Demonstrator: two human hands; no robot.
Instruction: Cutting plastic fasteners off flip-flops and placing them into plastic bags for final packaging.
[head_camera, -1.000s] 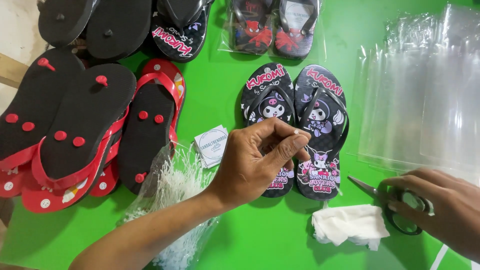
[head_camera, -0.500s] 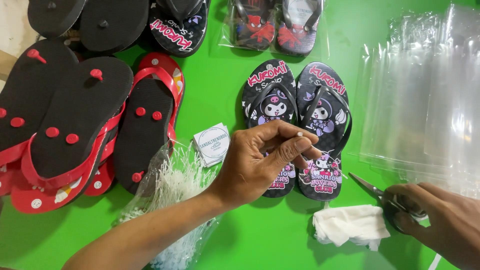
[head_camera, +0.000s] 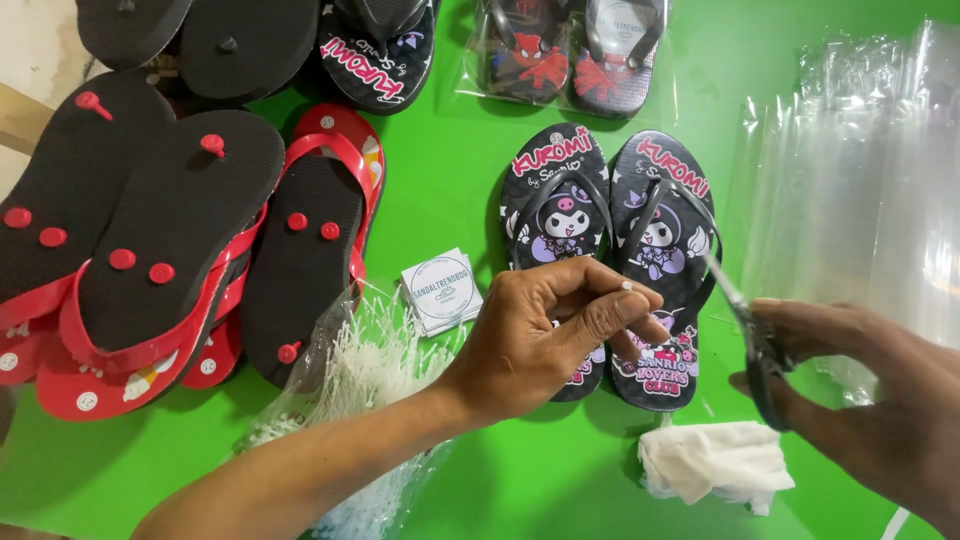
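the pair of black cartoon flip-flops (head_camera: 610, 240) lies flat on the green counter (head_camera: 440, 180). over its heel end the left hand (head_camera: 545, 335) pinches its fingertips shut; what they hold is too small to tell. just right, the right hand (head_camera: 850, 385) grips scissors (head_camera: 750, 330).

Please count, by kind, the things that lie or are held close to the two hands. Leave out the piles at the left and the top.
Black cartoon-print flip-flops: 2
Scissors, in the right hand: 1
White cloth: 1
Stack of white paper tags: 1
Clear bag of white plastic ties: 1
Total: 6
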